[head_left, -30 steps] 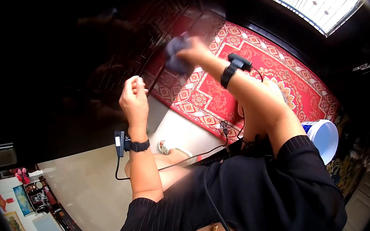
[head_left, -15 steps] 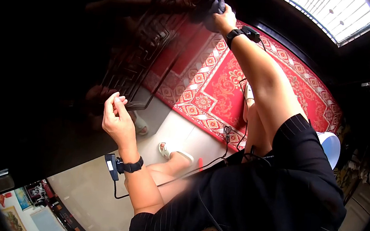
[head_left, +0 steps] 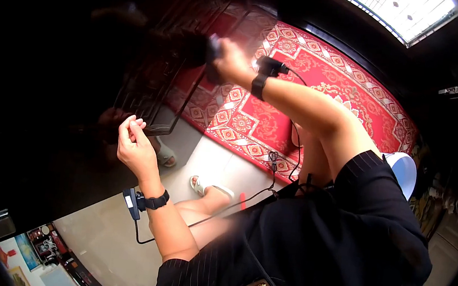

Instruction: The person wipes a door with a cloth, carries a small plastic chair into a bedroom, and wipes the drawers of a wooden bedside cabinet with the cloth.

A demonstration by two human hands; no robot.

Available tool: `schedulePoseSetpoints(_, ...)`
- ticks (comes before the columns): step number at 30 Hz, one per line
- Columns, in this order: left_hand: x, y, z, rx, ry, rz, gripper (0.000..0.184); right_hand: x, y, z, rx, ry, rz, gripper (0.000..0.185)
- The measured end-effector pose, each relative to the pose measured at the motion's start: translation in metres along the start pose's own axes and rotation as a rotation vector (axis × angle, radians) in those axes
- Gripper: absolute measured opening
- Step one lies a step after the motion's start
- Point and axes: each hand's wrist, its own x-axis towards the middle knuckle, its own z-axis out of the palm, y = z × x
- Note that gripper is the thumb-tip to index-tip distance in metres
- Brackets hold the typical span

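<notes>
My right hand point(head_left: 231, 62) is closed around a dark grey cloth point(head_left: 213, 57), pressed to a dark, glossy carved panel point(head_left: 158, 74). Motion blurs the hand and the cloth, and the cloth's far side is lost against the dark surface. Lower down, my left hand point(head_left: 138, 147) is raised close to the same panel, fingers curled and thumb against them, with nothing visible in it. Whether it touches the panel I cannot tell. Each wrist wears a black strap with a small cabled device.
A red patterned rug point(head_left: 307, 90) lies on pale floor tiles point(head_left: 210, 158). A white bucket point(head_left: 401, 173) stands at my right side. Black cables point(head_left: 273, 173) hang by my legs. A bright barred window point(head_left: 399, 13) is at upper right; a metal handle point(head_left: 0, 223) is at lower left.
My right hand has swept the cloth left and down along the panel, toward me. The left hand keeps its curled pose, shifted only slightly in view.
</notes>
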Motion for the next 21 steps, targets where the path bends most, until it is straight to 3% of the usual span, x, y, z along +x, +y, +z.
schedulePoseSetpoints(2, 0.001, 0.005, 0.001, 0.003, 0.030, -0.028, 0.016, -0.025, -0.004, -0.004, 0.128, -0.320, -0.361, 0.041)
schedulePoseSetpoints(4, 0.002, 0.014, -0.001, 0.007, 0.044, -0.057, 0.016, -0.031, -0.005, -0.012, 0.085, -0.590, -0.473, 0.056)
schedulePoseSetpoints(6, 0.002, 0.018, -0.003, 0.008, 0.055, -0.076, 0.016, -0.016, 0.006, -0.026, 0.089, -0.360, -0.266, 0.059)
schedulePoseSetpoints(7, 0.003, 0.018, -0.003, 0.004, 0.062, -0.078, 0.016, -0.007, -0.006, -0.048, 0.115, -0.209, -0.069, 0.049)
schedulePoseSetpoints(9, 0.003, 0.017, -0.003, -0.001, 0.065, -0.086, 0.016, 0.071, 0.059, -0.049, 0.236, -0.009, 0.006, 0.048)
schedulePoseSetpoints(11, 0.004, 0.016, -0.001, -0.008, 0.060, -0.091, 0.016, 0.106, 0.077, -0.074, 0.365, 0.310, 0.103, 0.051)
schedulePoseSetpoints(17, 0.003, 0.006, 0.000, -0.070, 0.039, -0.083, 0.016, 0.142, 0.044, -0.097, 0.564, 0.265, 0.144, 0.055)
schedulePoseSetpoints(21, 0.003, 0.008, -0.004, -0.056, 0.021, -0.075, 0.016, 0.120, 0.017, -0.065, 0.444, 0.285, 0.103, 0.053)
